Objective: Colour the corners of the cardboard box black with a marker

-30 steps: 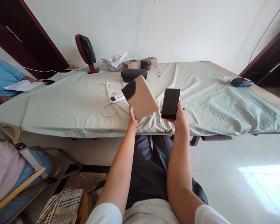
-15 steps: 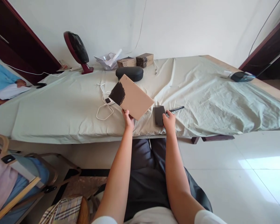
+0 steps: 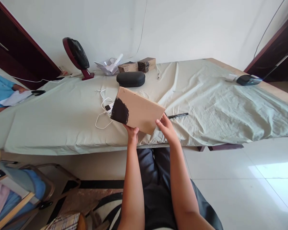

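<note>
A tan, kraft-coloured notebook (image 3: pixel 141 110) with a ragged black patch at its left end is held tilted above the near edge of the cloth-covered table. My left hand (image 3: pixel 132 132) is closed on its lower edge, thumb in front and fingers mostly behind. At the right corner, my right hand (image 3: pixel 166 127) grips it too, its thumb on the front face. A black pen (image 3: pixel 179 115) lies on the cloth just beyond my right hand. The dark flat rectangular object seen earlier is hidden, apart from perhaps a dark sliver by the right fingers.
Beyond the notebook lie a black oblong case (image 3: pixel 131 79), two cardboard boxes (image 3: pixel 146 65) and a clear plastic container (image 3: pixel 110 66). A white cable (image 3: pixel 100 118) and a dark red fan (image 3: pixel 78 56) are leftward. Another person's hand (image 3: pixel 19 88) rests by white paper at far left.
My right hand has left the dark flat object and taken the notebook's right corner. The notebook has turned flatter and come lower, covering where that object lay.
</note>
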`<state>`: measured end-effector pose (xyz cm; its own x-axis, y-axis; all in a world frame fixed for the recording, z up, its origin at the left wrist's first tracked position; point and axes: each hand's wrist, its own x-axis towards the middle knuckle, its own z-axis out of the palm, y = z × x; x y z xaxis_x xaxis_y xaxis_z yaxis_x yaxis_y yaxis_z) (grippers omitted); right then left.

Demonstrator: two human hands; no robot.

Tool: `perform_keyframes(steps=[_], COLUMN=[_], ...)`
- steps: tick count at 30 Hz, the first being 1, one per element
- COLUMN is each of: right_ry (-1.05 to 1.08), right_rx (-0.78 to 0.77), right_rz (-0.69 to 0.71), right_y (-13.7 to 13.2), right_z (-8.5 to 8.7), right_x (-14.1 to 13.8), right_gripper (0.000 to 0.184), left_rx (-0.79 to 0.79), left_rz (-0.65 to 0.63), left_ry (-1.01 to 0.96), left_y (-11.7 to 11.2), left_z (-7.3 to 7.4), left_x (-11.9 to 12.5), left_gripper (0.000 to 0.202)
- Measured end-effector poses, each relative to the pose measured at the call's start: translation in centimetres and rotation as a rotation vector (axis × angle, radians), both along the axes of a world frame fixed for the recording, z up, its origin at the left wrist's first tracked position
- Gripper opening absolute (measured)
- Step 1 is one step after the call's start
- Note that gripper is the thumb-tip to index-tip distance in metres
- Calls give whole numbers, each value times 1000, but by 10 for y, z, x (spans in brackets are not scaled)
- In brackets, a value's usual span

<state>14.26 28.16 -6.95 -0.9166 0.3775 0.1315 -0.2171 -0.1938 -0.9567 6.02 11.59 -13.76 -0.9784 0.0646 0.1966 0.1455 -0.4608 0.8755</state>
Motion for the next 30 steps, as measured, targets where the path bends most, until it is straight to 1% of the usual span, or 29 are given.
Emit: perform_keyframes(steps=[1, 2, 4, 6, 7, 9, 11, 13, 15, 17, 19, 22, 23, 24, 25, 27, 29, 30], right_ry=[53, 75, 14, -152, -246, -424, -575, -691, -733, -710, -659, -539, -456, -344, -215, 25, 148, 163], right_rx=[16, 66, 154, 234, 303, 492, 666, 775, 831, 867, 887, 823, 768, 690, 592, 368, 185, 139], right_rz=[14, -22, -174, -298, -325, -344, -379, -438, -450, -410, -358, -345, -339, -309, -254, -107, -8, 0], right_y=[0, 1, 9, 20, 24, 26, 19, 5, -6, -13, -13, -8, -7, -5, -4, -3, -4, -4], right_z=[-2, -4, -10, -13, -14, -14, -12, -12, -15, -21, -27, -32, -32, -31, -29, -24, -19, -18], right_x=[0, 1, 2, 2, 2, 2, -1, -4, -8, -10, -11, -9, -8, -7, -6, -5, -5, -5], right_gripper=[68, 67, 65, 66, 64, 59, 59, 62, 64, 63, 63, 56, 53, 54, 61, 84, 104, 112], left_rx=[-3, -5, -5, -3, -2, 2, 13, 25, 38, 50, 62, 77, 80, 80, 81, 63, -6, -61], left_rz=[-2, 4, 39, 83, 101, 126, 139, 144, 143, 139, 133, 123, 119, 113, 108, 85, 45, 16], left_ry=[3, 6, 11, 5, -1, -16, -27, -37, -48, -54, -55, -56, -57, -59, -62, -51, -3, 31], left_y=[0, -1, -5, -11, -14, -19, -23, -24, -23, -21, -18, -15, -14, -13, -13, -14, -17, -18], left_z=[-2, -4, -6, -7, -7, -6, -5, -3, 0, 4, 8, 14, 15, 16, 17, 18, 19, 20], left_x=[4, 8, 11, 10, 8, 5, 4, 4, 6, 8, 11, 13, 14, 14, 14, 14, 13, 13], left_gripper=[108, 111, 112, 104, 96, 78, 66, 64, 66, 71, 76, 85, 88, 92, 96, 105, 114, 118])
